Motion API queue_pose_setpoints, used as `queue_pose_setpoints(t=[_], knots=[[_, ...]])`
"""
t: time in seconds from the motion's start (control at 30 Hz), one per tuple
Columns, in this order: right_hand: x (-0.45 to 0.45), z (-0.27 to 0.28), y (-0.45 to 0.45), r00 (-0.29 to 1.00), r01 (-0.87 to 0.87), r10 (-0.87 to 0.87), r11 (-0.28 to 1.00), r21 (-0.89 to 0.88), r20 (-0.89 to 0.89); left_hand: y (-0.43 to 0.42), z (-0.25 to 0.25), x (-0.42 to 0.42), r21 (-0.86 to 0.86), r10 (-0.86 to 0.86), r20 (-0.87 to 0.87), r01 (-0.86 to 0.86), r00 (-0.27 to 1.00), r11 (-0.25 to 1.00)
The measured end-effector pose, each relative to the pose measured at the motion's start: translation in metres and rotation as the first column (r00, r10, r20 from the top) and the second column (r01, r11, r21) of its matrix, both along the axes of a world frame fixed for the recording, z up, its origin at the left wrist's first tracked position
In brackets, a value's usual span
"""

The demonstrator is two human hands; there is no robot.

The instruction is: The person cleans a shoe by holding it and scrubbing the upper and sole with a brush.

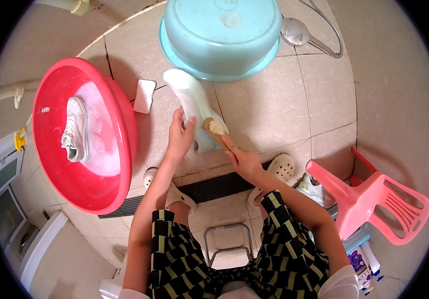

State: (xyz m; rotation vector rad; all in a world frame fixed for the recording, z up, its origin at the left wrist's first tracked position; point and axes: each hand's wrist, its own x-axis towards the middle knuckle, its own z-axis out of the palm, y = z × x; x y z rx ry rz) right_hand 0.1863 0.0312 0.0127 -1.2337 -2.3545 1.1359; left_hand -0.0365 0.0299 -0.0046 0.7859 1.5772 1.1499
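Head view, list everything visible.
Shoelike item: one, white, centre
Brush: one, brown, centre
Sudsy basin: one, red, left
Shoe: one, white, in basin
Slab: one, white, beside basin
Tub: one, turquoise, top
Showerhead: one, silver, upper right
Stool: one, pink, right
Sneaker: one, white, beside stool
Packaging: unclear, purple, lower right
Grating: one, black, floor
Frame: one, grey, bottom centre
Clogs: two, cream, floor
Shorts: one, patterned black, bottom
Left hand: one, bare, on item
Right hand: one, bare, holding brush

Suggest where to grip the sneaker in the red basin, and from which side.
Probably the sneaker's heel, from above, on the person's side of the basin: its opening lies at that near end, offering an edge to hook; the toe points away and suds lie to its right.
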Motion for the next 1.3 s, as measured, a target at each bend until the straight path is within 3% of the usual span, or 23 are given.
queue_pose_setpoints(t=[0.07,0.2,0.3,0.4,0.47,0.73,0.8,0.87,0.9,1.0,1.07,1.2,1.3], knots=[[-0.016,-0.005,0.002,0.988,-0.025,0.035,0.997,-0.072,0.149,0.001,-0.006,-0.001,-0.002,-0.014,-0.046,0.014,0.999,1.000],[-0.051,0.003,0.024,0.974,0.004,0.020,0.994,-0.106,0.225,-0.001,-0.013,-0.001,0.043,0.020,-0.049,-0.018,0.999,0.999],[-0.069,-0.001,0.043,0.997,0.017,-0.019,0.999,0.034,0.069,0.000,-0.010,-0.005,0.027,-0.032,-0.055,0.034,0.998,0.999],[-0.083,-0.002,0.060,0.987,-0.080,0.056,0.983,0.164,0.149,-0.004,-0.014,-0.005,0.033,0.015,0.009,-0.015,1.000,0.999],[-0.093,0.000,0.069,0.959,-0.199,0.131,0.942,0.269,0.249,-0.008,-0.022,-0.007,0.012,-0.002,-0.116,0.003,0.993,1.000],[-0.136,0.005,0.104,0.956,-0.215,0.140,0.934,0.287,0.258,-0.006,-0.021,-0.003,0.002,0.011,-0.108,-0.011,0.994,1.000],[-0.133,-0.003,0.103,0.948,-0.225,0.143,0.932,0.283,0.285,-0.005,-0.019,0.001,-0.024,0.026,-0.099,-0.029,0.995,0.999],[-0.122,-0.010,0.099,0.984,-0.162,0.133,0.943,0.292,0.115,-0.003,-0.016,0.007,0.121,0.108,-0.078,-0.098,0.991,0.988],[-0.116,-0.008,0.097,0.984,-0.164,0.135,0.942,0.292,0.115,-0.002,-0.013,0.007,0.121,0.110,-0.077,-0.100,0.991,0.988],[-0.096,0.004,0.082,0.957,-0.206,0.140,0.945,0.253,0.253,-0.005,-0.011,0.006,0.052,0.083,-0.014,-0.082,0.996,0.995],[-0.087,0.011,0.075,0.913,-0.302,0.174,0.897,0.324,0.369,-0.006,-0.019,0.003,0.050,0.055,-0.064,-0.052,0.996,0.997],[-0.078,0.011,0.065,0.895,-0.302,0.137,0.888,0.348,0.425,-0.004,-0.018,0.006,0.010,0.063,0.031,-0.064,0.998,0.998],[-0.065,0.009,0.057,0.893,-0.321,0.152,0.875,0.362,0.423,-0.001,-0.018,0.011,0.078,0.122,0.140,-0.134,0.983,0.988]])
